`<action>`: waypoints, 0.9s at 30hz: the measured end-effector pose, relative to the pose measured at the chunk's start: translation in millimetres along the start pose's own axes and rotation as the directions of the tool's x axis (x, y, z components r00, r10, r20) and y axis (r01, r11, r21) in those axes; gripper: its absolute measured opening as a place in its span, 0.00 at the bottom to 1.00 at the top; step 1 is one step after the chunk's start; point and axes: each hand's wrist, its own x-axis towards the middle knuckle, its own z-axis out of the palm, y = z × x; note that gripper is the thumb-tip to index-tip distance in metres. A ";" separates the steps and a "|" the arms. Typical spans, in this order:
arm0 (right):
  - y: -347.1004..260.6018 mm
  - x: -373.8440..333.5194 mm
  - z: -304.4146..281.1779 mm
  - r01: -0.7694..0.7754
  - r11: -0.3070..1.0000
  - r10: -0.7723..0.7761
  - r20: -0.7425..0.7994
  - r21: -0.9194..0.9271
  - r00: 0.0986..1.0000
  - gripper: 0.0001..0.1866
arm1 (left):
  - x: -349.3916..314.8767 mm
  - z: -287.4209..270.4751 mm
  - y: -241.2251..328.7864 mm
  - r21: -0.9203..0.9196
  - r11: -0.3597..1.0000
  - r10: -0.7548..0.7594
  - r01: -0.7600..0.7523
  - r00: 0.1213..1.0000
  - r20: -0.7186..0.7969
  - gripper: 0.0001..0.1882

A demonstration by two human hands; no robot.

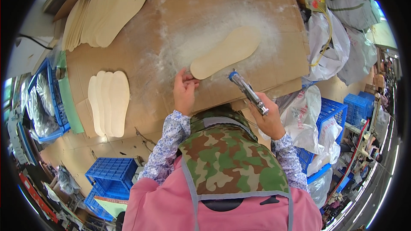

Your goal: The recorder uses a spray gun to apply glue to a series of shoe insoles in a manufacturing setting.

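A single beige insole point(227, 52) lies slantwise on the cardboard-covered table point(158, 0), amid a patch of whitish residue. At its narrower near-left end is my left hand point(185, 89), fingers apart and a little bent, with the fingertips at the insole's edge; whether they press on it I cannot tell. My right hand point(269, 117) is closed around a silver spray gun point(251, 93) with a blue front end. The gun's tip points up and left, toward the insole's near side, without touching it.
Far left, a fanned stack of insoles point(113, 10) rests on the cardboard. Several overlapping insoles point(109, 102) lie at its near-left side. Blue crates point(112, 171) stand low on the left, another blue crate point(332, 111) on the right. White plastic bags point(327, 38) and a yellow hose point(329, 38) hang beside the table's right edge.
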 end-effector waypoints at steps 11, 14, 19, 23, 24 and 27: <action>-12.8 -7.2 21.0 0.086 0.996 -0.089 0.143 0.024 0.986 0.13 | -1.1 0.6 2.5 -0.002 1.000 -0.019 0.019 0.999 0.026 0.26; -5.2 -3.2 14.9 0.123 0.992 -0.123 0.077 -0.008 0.989 0.13 | 1.7 0.3 -3.0 0.008 1.000 -0.025 0.025 0.999 0.021 0.26; 13.5 16.4 -15.4 0.022 0.998 -0.032 -0.155 -0.066 0.987 0.12 | 9.8 10.5 15.6 0.079 0.997 -0.027 0.024 0.999 0.034 0.24; 42.1 24.6 -34.1 0.018 0.991 -0.057 -0.293 -0.135 0.954 0.11 | 10.6 5.4 15.0 0.196 0.979 -0.055 0.049 0.998 0.024 0.23; 45.9 22.9 -38.4 0.031 0.991 -0.066 -0.280 -0.127 0.958 0.11 | 9.3 6.2 18.4 0.199 0.979 -0.051 0.049 0.999 0.006 0.23; 64.3 18.7 -45.6 0.051 0.974 -0.127 -0.344 -0.221 0.930 0.12 | -6.9 11.3 54.8 -0.053 0.998 0.027 -0.027 1.000 0.000 0.22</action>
